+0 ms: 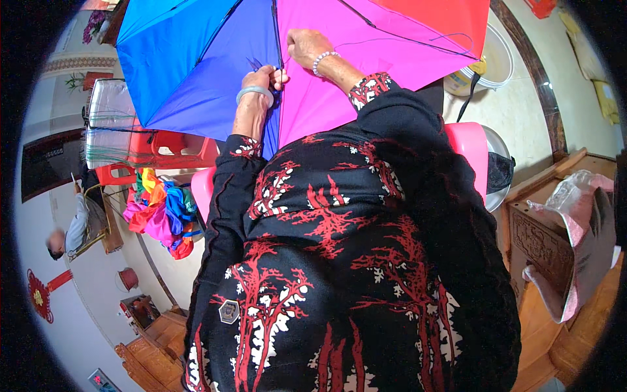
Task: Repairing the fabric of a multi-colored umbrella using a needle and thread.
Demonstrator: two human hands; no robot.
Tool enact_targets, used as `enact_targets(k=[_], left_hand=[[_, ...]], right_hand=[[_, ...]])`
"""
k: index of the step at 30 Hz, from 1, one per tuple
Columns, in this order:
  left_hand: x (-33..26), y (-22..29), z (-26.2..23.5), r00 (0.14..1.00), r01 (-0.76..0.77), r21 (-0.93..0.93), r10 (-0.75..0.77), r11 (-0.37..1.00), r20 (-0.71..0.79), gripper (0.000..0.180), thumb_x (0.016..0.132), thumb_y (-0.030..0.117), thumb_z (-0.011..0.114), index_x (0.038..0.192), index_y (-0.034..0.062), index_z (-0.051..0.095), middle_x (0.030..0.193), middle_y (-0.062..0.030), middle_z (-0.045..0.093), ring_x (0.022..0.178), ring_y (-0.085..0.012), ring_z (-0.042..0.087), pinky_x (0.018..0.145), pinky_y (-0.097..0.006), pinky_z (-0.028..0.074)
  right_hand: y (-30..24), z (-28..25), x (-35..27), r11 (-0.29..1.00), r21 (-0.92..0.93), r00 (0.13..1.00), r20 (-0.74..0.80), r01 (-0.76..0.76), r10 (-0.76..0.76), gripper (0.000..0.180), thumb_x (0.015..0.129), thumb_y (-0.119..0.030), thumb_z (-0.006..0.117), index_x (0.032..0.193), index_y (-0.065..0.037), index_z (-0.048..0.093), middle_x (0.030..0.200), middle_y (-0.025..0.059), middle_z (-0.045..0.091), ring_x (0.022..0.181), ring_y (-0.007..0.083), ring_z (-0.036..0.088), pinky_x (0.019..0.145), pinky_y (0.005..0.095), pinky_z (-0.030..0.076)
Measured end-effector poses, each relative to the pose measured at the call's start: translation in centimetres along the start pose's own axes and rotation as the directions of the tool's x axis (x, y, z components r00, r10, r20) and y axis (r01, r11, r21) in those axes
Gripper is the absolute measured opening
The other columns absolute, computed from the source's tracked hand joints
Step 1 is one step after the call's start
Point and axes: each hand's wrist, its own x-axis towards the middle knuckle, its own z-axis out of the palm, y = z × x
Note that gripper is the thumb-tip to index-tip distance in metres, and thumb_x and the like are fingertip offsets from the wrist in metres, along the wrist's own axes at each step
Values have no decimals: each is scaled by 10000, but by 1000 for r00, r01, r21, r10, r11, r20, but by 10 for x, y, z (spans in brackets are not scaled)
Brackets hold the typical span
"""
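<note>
Spread across my lap and beyond is an umbrella (346, 72) with blue, violet, pink and red panels and thin dark ribs. My left hand (260, 80), wearing a pale bangle, is closed in a pinch on the umbrella at the rib between the violet and pink panels. A small dark pointed thing (253, 64) shows beside its fingers; its kind is unclear. Just above and to the right, my right hand (308, 48), with a beaded bracelet, has its fingers curled together over the pink panel. What they hold is too small to see. A dark thread (418, 40) loops across the pink cloth.
A heap of multicoloured cloth (163, 212) lies at the left, near red plastic stools (173, 147) and a plastic-wrapped bundle (108, 121). White buckets (499, 62) stand at the right. Below them is carved wooden furniture (542, 242). Another person (78, 219) sits far left.
</note>
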Motion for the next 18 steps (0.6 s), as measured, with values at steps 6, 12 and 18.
enact_targets(k=[6, 12, 18], left_hand=[[1, -2, -1, 999, -32, 20, 31, 999, 17, 174, 824, 61, 425, 754, -78, 503, 644, -182, 574, 466, -217, 541, 368, -258, 381], [0, -4, 1, 1000, -28, -25, 28, 999, 3, 172, 823, 61, 430, 745, -71, 506, 636, -170, 572, 452, -201, 530, 367, -254, 376], [-5, -4, 4, 997, -35, -71, 30, 997, -67, 150, 818, 34, 396, 816, -100, 464, 640, -184, 567, 483, -236, 569, 348, -264, 387]], right_hand=[[-19, -13, -3, 998, 35, 955, -293, 59, -46, 139, 711, -153, 529, 789, -73, 610, 756, 177, 596, 734, 316, 584, 668, 403, 466], [-15, 1, -5, 999, 14, 988, 149, 45, -47, 145, 712, -154, 538, 799, -77, 626, 796, 174, 605, 770, 298, 593, 688, 390, 472], [-8, 8, -7, 1000, 29, 994, 110, 12, -15, 89, 692, -130, 537, 712, -66, 594, 676, 120, 598, 656, 259, 581, 605, 365, 452]])
